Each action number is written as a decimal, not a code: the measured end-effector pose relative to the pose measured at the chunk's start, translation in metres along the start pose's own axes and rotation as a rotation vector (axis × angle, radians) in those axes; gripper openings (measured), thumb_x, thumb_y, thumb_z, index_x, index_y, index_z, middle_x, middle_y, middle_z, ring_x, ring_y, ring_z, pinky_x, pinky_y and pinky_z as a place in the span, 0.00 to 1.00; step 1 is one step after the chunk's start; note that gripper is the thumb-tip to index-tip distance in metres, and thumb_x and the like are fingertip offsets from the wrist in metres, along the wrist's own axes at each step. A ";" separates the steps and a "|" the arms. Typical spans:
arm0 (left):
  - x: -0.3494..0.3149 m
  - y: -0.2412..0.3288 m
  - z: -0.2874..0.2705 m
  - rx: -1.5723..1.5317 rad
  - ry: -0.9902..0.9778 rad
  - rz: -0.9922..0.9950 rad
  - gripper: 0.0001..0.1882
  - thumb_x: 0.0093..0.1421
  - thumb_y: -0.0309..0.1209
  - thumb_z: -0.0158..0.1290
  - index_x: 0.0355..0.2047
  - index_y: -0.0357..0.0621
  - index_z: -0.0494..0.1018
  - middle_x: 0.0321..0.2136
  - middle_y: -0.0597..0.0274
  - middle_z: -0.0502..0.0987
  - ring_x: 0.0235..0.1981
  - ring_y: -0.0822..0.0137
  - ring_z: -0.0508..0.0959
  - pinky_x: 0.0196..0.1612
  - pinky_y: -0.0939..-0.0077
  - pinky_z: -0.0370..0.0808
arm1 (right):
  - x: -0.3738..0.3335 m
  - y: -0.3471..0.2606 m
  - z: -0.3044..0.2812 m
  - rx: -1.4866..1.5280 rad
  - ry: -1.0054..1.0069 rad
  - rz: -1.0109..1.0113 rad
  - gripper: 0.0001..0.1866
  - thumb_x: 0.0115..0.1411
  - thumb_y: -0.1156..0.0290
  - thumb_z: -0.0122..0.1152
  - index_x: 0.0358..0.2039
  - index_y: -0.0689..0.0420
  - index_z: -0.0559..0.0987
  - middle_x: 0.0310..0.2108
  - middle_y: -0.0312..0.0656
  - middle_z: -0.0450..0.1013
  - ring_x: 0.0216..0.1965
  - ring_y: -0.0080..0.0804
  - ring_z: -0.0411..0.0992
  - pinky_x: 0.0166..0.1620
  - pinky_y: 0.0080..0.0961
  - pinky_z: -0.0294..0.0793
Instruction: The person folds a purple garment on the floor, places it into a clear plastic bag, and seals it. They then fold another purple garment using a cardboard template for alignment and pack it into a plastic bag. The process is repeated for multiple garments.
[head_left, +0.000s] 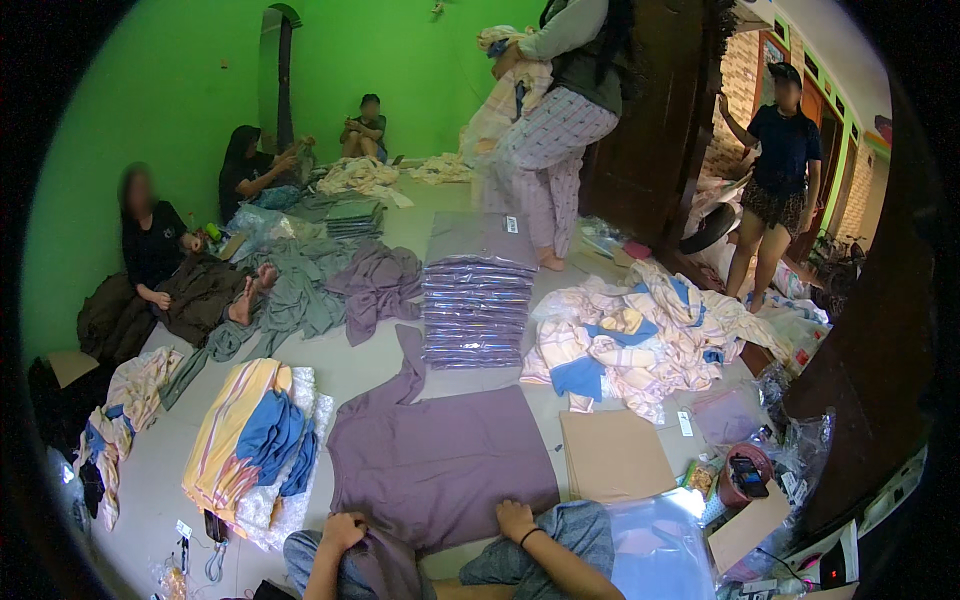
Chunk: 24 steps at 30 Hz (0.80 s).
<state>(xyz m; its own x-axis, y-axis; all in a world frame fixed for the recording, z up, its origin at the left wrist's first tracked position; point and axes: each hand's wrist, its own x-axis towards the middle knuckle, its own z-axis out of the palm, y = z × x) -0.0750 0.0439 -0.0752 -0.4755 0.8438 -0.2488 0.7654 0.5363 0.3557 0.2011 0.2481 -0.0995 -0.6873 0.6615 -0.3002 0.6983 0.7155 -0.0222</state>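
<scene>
A mauve long-sleeved shirt (445,455) lies spread on the floor in front of my knees, one sleeve stretched away from me toward the far side. My left hand (345,530) has its fingers curled on the cloth at the near left corner. Some of that cloth hangs down between my legs. At the near right edge, my right hand (515,520) is closed on the shirt, a dark band round its wrist. Just beyond the shirt rises a tall stack of mauve garments in clear bags (478,300).
Folded yellow striped and blue cloth (235,430) sits left on bubble wrap. Right are a heap of striped cloth (640,335), brown cardboard sheets (613,455), clear plastic bags (660,550) and a pink basket (745,475). Several people sit or stand around; one carries cloth (510,105).
</scene>
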 end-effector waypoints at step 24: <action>0.056 -0.001 0.009 -0.063 0.114 -0.120 0.37 0.41 0.48 0.54 0.49 0.46 0.58 0.54 0.51 0.51 0.56 0.52 0.49 0.53 0.59 0.52 | 0.017 0.056 -0.018 0.133 0.194 0.058 0.42 0.43 0.44 0.54 0.54 0.53 0.52 0.56 0.48 0.46 0.55 0.47 0.50 0.51 0.44 0.55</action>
<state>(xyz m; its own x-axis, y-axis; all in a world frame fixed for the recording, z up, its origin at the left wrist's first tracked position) -0.0992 0.0905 -0.0977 -0.6103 0.7689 -0.1904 0.6736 0.6303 0.3861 0.2250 0.3040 -0.0889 -0.6620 0.7405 -0.1157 0.7490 0.6477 -0.1400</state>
